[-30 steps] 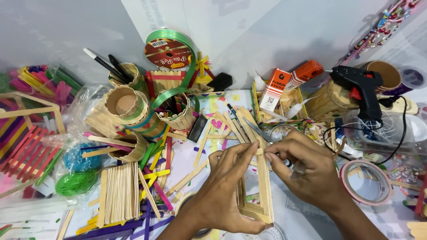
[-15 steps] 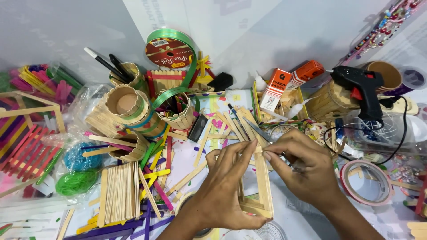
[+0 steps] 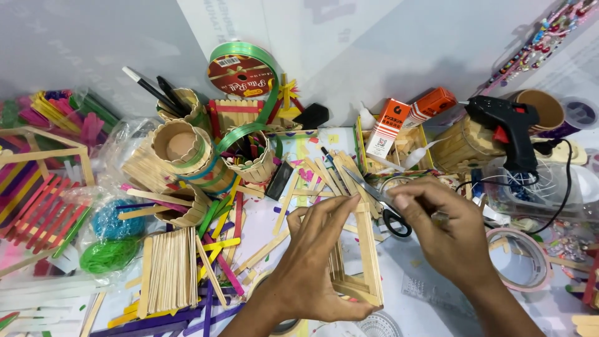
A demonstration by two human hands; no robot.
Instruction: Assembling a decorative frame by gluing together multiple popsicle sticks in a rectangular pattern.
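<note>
Left hand (image 3: 315, 271) cradles a small frame built of plain wooden craft sticks (image 3: 362, 259) — palm under it, thumb along the bottom edge, fingers curled up the near side, so it is closed loosely round the frame, not clamped. The frame sits low centre of the cluttered table (image 3: 549, 312), just in front of the black-handled scissors (image 3: 384, 203). Right hand (image 3: 446, 234) is pinched thumb to forefinger at the frame's upper right edge; whether it has a loose stick or just the frame's top rail I can't tell, the fingers cover it. To do this step well, my read: keep the left hand as the fixed jig, support the frame from below and not by its glued corners, and let only the right hand's fingertips do the aligning — light pressure, square to the side rail, since a stick frame like this will likely rack if squeezed. Black glue gun (image 3: 508, 128) stands at the far right, its cord trailing towards the work, worth keeping clear of. Versus a second ago: left fingers were spread higher over the frame's top, now they sit lower and wrap the side; right hand has shifted slightly right and up; the frame has barely moved. The stack of plain sticks (image 3: 168, 268) on the left is unchanged.
</note>
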